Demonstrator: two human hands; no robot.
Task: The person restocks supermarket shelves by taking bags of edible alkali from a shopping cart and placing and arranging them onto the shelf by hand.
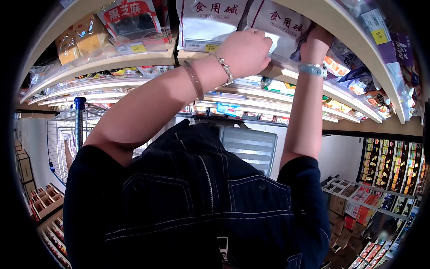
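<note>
Two white bags with red Chinese print reading edible alkali, a left one and a right one, stand side by side on the upper shelf. My left hand, with a bangle and a charm bracelet at the wrist, has its fingers curled in at the lower left of the right bag. Its fingertips are partly hidden, but it appears to grip that bag. At the bag's right edge, my right hand, wearing a light blue wristband, reaches into shadow. Its fingers are mostly hidden.
A black sesame packet lies left on the shelf, above price tags. Several lower shelves hold packaged goods. A shopping cart stands at left, a grey step stool behind my body. Shelf edge curves down at right.
</note>
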